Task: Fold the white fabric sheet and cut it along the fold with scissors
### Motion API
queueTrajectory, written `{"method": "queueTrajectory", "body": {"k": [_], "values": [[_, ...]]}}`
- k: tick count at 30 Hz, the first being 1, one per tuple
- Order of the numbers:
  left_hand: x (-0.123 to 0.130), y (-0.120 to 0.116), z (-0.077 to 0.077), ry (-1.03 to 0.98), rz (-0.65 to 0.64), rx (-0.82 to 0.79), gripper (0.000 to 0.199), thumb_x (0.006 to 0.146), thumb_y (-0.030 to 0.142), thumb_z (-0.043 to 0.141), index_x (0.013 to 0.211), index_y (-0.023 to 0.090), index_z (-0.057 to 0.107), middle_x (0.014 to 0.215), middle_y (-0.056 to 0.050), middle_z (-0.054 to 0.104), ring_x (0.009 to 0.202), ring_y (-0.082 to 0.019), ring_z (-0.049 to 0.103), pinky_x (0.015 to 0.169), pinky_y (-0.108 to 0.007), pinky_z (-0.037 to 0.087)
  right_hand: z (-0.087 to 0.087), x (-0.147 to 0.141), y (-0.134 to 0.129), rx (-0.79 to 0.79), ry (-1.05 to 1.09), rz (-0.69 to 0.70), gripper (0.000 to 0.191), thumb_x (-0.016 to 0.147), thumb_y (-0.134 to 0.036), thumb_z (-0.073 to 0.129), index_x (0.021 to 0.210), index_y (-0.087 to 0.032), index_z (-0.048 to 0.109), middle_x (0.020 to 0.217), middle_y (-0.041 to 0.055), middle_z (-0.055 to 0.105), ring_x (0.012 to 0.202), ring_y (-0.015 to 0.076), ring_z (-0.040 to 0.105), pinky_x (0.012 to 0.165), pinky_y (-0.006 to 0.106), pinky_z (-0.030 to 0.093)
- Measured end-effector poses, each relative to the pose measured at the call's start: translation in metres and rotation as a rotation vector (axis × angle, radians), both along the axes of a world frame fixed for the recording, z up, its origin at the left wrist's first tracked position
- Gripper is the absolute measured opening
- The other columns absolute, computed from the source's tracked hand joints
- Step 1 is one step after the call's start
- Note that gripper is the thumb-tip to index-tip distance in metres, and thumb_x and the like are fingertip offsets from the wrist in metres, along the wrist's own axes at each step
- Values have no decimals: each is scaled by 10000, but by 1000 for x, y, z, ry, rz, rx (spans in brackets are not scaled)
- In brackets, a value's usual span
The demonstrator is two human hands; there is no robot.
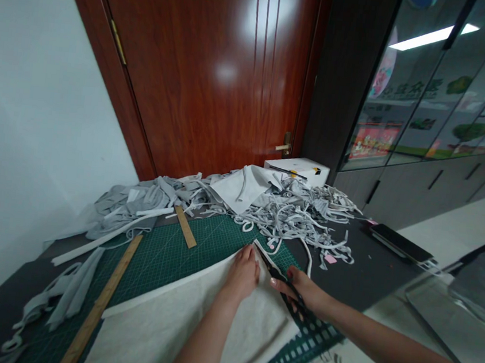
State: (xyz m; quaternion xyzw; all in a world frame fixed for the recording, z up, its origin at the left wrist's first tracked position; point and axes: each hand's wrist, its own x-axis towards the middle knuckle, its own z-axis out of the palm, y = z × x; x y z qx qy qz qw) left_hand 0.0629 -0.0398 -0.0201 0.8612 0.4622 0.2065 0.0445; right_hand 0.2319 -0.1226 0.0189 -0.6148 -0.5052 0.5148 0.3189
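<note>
A large piece of cream cloth [153, 325] lies over the green cutting mat [151, 267], one long edge showing as a raised band. My left hand [244, 271] presses on the cloth near its far corner, fingers bent and closed on the fabric there. My right hand [302, 292] is wrapped round the handles of black scissors [273, 271]. The blades point away from me along the cloth's right edge, close to that corner. Part of the handles is hidden by my fingers.
A heap of grey fabric strips [304, 211] covers the table's back, with a white box [300, 167] behind. Wooden rulers [104, 300] lie on the mat's left. A dark flat case [400, 244] sits at the right edge. Beyond stands a wooden door [202, 73].
</note>
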Motion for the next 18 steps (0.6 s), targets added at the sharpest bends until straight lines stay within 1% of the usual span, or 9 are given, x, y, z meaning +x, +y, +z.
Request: {"method": "queueTrajectory", "body": {"k": [5,9,13,18], "values": [[0,0,0,-4,6,-1,479,880,186,363,1331,44,442,1396,-197,431,1303,-283,400,1090,-418,336,-3,1,0,43,18,-33,535,630,-641,680,747,-260,324,412,-114,456,317,95,416,277,204,286],[1,0,1,9,18,-10,486,880,203,359,1311,1,457,1399,-216,426,1312,-291,388,1099,-403,320,-3,7,-5,63,8,-53,539,629,-644,682,756,-257,329,402,-122,440,315,97,412,269,203,292],[2,1,2,25,44,-11,490,880,222,363,1326,43,457,1412,-185,431,1312,-276,396,1095,-397,322,-9,23,-7,47,-32,-105,537,626,-633,694,763,-251,342,406,-129,433,318,92,410,278,200,285],[-1,4,0,37,50,5,483,889,237,364,1317,36,462,1405,-192,436,1315,-271,393,1095,-383,319,-19,55,-2,106,-61,-188,504,630,-581,724,739,-236,374,445,-118,451,350,74,431,329,190,313]]}}
